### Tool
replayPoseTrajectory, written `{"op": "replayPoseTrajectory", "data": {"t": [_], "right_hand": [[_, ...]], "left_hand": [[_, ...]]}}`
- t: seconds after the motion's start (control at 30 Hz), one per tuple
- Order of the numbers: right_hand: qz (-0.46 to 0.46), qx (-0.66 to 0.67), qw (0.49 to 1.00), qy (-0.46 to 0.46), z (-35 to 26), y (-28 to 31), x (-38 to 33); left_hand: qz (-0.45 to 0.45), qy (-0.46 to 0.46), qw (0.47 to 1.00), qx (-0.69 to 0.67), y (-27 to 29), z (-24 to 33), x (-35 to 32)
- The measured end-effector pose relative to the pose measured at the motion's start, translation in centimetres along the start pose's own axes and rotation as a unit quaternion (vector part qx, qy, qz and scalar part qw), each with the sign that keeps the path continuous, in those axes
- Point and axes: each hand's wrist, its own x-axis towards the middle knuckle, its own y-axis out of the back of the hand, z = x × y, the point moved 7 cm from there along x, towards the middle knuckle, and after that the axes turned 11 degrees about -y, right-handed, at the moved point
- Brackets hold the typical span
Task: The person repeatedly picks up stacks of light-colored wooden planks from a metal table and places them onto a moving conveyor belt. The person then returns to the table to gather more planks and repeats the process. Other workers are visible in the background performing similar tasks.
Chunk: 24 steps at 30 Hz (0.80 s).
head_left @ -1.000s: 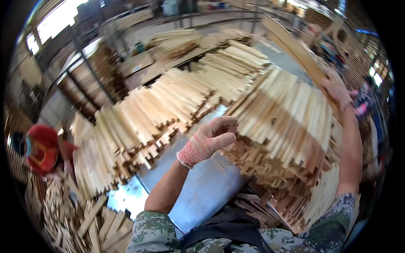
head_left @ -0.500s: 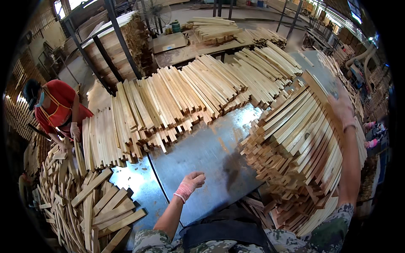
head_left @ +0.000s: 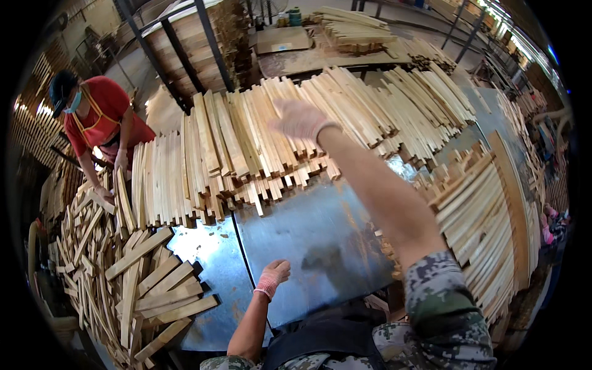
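My right hand (head_left: 302, 120), in a pale glove and blurred by motion, reaches over the long row of wooden strips (head_left: 246, 132). Its fingers look stretched out, with no strip visible in them. Lower down, my left hand (head_left: 273, 275), in a pinkish glove, hovers above the metal tabletop (head_left: 296, 231) with fingers curled and nothing seen inside. To the right, a stack of wooden strips (head_left: 475, 222) leans at a slant, partly hidden by my right forearm. A long, wide board (head_left: 512, 203) lies along that stack's outer side.
A co-worker in red (head_left: 105, 117) handles strips at the left, beside a jumbled heap of short wood pieces (head_left: 132, 296). Dark metal posts (head_left: 213, 46) rise behind the row. More strips (head_left: 354, 31) are piled on a table farther back.
My right hand has swung left from beside the wide board to above the row of strips. My left hand stays low over the tabletop. The view has shifted somewhat.
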Motion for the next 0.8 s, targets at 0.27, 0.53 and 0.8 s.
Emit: {"op": "replayPoseTrajectory", "data": {"t": [0.27,0.53,0.8], "right_hand": [[-0.214,0.124,0.964,-0.099,6.4,-30.6,-2.6],[-0.109,0.136,0.972,-0.156,1.7,-30.0,4.5],[-0.083,0.084,0.988,-0.096,-3.0,-33.2,12.3]], "left_hand": [[0.189,-0.166,0.955,0.155,12.5,4.1,6.0],[0.310,-0.133,0.837,0.430,16.8,29.1,14.5],[0.382,-0.090,0.799,0.455,19.9,36.1,22.1]]}}
